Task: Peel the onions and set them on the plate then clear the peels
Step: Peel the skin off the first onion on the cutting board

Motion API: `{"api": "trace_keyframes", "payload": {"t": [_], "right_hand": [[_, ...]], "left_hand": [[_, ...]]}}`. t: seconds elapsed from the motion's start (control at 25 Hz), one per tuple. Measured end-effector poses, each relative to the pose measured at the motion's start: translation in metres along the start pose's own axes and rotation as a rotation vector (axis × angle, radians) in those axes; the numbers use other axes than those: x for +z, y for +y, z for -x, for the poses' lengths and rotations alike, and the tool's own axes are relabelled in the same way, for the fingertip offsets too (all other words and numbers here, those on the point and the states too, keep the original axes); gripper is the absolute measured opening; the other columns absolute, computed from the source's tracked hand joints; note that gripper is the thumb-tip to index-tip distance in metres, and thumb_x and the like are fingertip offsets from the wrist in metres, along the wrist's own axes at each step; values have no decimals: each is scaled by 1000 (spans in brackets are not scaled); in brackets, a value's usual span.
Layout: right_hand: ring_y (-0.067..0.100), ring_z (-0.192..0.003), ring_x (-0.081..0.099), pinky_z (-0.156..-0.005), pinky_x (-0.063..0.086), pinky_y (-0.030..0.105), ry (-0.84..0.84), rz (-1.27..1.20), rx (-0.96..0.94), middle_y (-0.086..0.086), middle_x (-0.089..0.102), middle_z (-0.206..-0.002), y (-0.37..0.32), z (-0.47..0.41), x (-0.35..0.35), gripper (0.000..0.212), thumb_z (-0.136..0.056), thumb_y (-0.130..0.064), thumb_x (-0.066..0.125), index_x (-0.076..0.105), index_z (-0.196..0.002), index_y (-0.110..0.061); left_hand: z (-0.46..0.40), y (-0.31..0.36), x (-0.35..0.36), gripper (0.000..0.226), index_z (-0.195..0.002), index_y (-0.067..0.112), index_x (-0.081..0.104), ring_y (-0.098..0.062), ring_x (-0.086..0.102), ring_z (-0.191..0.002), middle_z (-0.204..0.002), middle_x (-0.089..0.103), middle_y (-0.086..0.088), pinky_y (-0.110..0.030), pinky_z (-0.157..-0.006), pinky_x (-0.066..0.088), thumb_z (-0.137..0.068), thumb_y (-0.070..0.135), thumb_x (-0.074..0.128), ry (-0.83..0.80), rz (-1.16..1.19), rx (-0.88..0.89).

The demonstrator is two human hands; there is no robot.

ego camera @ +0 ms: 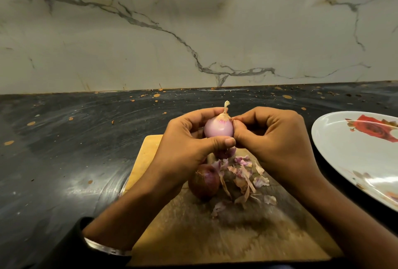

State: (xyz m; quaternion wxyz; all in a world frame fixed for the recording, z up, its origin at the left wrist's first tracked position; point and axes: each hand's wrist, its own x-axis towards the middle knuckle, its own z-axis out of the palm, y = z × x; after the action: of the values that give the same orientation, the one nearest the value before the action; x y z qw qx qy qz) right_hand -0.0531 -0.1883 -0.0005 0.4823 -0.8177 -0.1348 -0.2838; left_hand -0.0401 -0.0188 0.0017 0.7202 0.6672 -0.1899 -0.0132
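The pale onion [218, 128] was up off the board, held in mid-air above the cutting board [148, 152], nearly bare, glossy pink, with a dry stalk poking out of its far end and a scrap of papery skin clinging just below that stalk. The left hand [189, 141] was wrapped round it, thumb pressed across the near side, fingers curled behind. The right hand [269, 137] was closed in tight against the onion's right shoulder, fingertips pinching at that last scrap of skin by the stalk. Below them, a second onion [204, 181] sat on the board in its dark skin, untouched by the look of it, and just to its right lay the peels [243, 174], a loose pink and tan heap spread over the wood. Off to the right, on the dark counter [64, 139], stood the plate [349, 152], white with a red rose print, no onion visible on the part in view. Risks from here, as I judged it: that slick peeled surface could squirt out of the left hand's grip if the right tugged hard, dropping the onion into the peel heap or rolling it off the board. The stalk might snap short and leave skin behind. And those light peels would scatter onto the counter at any brush of a wrist.
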Motion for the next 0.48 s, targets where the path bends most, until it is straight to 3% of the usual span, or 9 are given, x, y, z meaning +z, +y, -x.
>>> {"api": "trace_keyframes", "payload": {"t": [0.2, 0.4, 0.48], "right_hand": [[7, -67, 67, -56, 54, 18, 68, 67, -6, -10, 71, -70, -3, 3, 2, 8, -86, -10, 75, 76, -82, -17], [11, -70, 73, -64, 63, 37, 52, -91, 140, -8, 74, -76, 1, -1, 4, 4, -88, -15, 74, 76, -88, -20], [11, -73, 75, -66, 63, 38, 21, -112, 166, -7, 76, -81, 1, 0, 5, 6, -89, -16, 73, 77, -93, -19]], "left_hand": [[-1, -2, 1, 58, -116, 14, 67, -18, 74, -95, -108, 75, -2, -23, -71, 59, -59, 5, 77, -20, 2, 0], [-2, -3, 0, 58, -115, 17, 66, -17, 72, -103, -112, 74, 0, -26, -79, 59, -59, 9, 77, -14, -15, 14], [-2, -4, -1, 56, -114, 17, 67, -17, 71, -104, -114, 73, -1, -26, -81, 59, -59, 9, 78, -13, -20, 20]]}}
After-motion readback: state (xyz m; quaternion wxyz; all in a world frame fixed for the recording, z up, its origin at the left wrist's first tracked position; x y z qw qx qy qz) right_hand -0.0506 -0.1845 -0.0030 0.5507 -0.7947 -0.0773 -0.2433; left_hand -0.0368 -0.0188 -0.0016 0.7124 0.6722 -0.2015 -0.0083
